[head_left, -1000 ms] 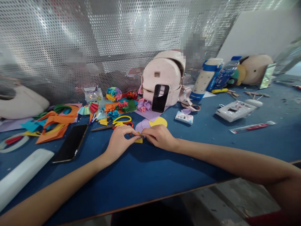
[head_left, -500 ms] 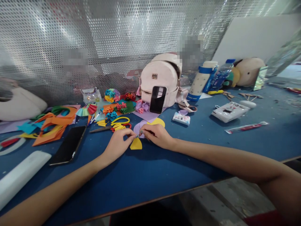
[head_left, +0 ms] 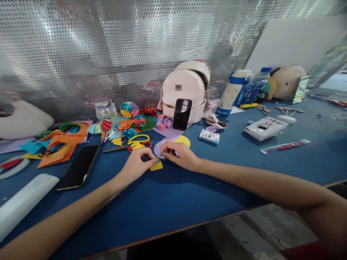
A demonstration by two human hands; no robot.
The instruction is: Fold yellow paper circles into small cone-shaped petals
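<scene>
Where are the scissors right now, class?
In the head view, the scissors lie left of centre, just beyond the left hand, right of the flat black phone.

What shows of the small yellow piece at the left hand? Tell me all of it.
The yellow piece is small and plain, with the look of paper. The left hand hides its upper end with the fingertips, which appear to pinch it; the rest juts out below them, over the blue table. Whether it touches the tabletop is unclear. The right hand is close by, with no visible contact. Folds or layers can't be made out.
</scene>
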